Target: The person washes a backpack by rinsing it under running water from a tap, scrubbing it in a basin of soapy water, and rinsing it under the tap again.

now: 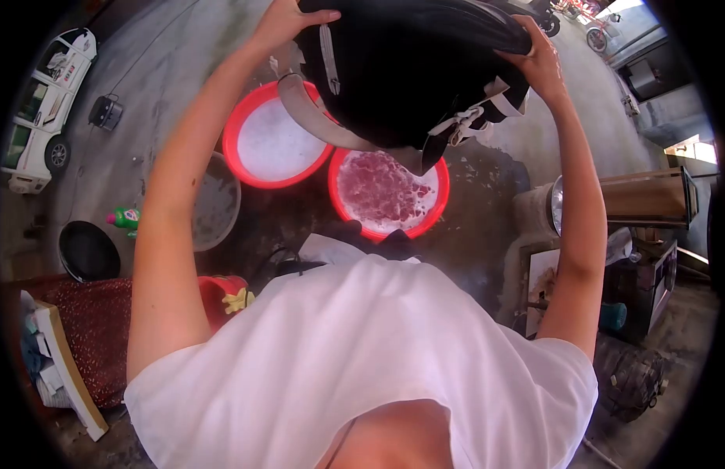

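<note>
Up in front of me I hold a wet-looking black backpack (409,70) with pale grey straps hanging from it. My left hand (292,22) grips its upper left edge, with the thumb lying over the front. On the opposite side my right hand (538,61) is closed on the upper right edge. Below the bag stand two red basins. The left basin (231,148) contains white suds; the right basin (438,209) contains reddish water with foam. The hanging straps cover part of the basins' far rims.
A grey tub (236,205) and a green bottle with a pink cap (128,218) stand to the left. Beyond them are a dark round pan (89,252) and a white vehicle (53,109). At right are a white bucket (538,209) and cluttered furniture. The concrete floor is wet.
</note>
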Demonstrator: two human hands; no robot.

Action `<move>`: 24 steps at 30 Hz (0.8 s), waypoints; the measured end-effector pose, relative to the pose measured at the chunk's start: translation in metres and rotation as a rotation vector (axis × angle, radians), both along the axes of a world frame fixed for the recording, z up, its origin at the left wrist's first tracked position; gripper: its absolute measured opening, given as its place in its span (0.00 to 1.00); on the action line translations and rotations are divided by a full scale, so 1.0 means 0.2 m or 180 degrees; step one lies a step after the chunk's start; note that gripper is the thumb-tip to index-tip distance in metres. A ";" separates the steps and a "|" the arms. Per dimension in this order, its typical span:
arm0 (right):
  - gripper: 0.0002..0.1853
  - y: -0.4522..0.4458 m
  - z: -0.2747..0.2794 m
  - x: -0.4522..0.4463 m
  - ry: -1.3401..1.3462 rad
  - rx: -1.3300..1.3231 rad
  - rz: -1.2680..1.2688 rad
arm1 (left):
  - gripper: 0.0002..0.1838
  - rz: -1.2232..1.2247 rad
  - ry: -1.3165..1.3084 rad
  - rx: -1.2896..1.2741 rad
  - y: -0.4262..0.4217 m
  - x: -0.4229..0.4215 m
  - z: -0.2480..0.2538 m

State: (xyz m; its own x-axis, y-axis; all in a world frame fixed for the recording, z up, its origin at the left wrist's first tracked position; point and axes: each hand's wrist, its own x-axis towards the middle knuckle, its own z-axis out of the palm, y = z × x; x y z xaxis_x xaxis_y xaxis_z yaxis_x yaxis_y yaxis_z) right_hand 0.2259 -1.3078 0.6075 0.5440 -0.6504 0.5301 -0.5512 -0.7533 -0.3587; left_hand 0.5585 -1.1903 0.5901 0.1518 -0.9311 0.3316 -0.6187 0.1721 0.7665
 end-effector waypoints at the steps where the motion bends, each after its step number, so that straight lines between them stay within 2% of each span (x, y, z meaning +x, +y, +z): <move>1: 0.27 0.01 0.01 -0.01 0.0000 0.0016 -0.0077 | 0.18 0.0007 -0.0134 -0.0016 -0.02 0.01 0.00; 2: 0.27 0.02 0.02 -0.02 0.0023 -0.0044 -0.0116 | 0.18 -0.0193 0.0027 -0.0026 -0.03 0.01 0.01; 5: 0.28 0.03 0.02 -0.02 0.0134 -0.0239 -0.0249 | 0.18 -0.0142 0.0091 -0.0214 -0.04 0.00 0.04; 12: 0.27 -0.01 0.04 -0.08 0.0316 -0.0393 -0.0366 | 0.19 -0.0061 -0.0703 -0.0319 -0.14 0.04 0.03; 13: 0.27 0.00 0.03 -0.07 0.0318 -0.0434 -0.0363 | 0.18 -0.0031 -0.0677 -0.0340 -0.14 0.03 0.03; 15: 0.28 0.06 0.06 -0.06 0.0278 0.0036 -0.0400 | 0.18 0.0018 -0.0610 -0.0326 -0.11 0.01 0.03; 16: 0.28 0.10 0.07 -0.05 0.0265 0.0277 -0.0419 | 0.17 -0.0209 -0.0058 -0.0249 -0.10 -0.01 0.03; 19: 0.27 0.10 0.06 -0.04 0.0183 0.0158 -0.0306 | 0.16 -0.0381 0.0199 -0.0140 -0.08 -0.01 0.04; 24: 0.28 0.07 0.07 -0.03 0.0321 0.0207 -0.0394 | 0.16 -0.0359 0.0113 -0.0077 -0.11 0.01 0.05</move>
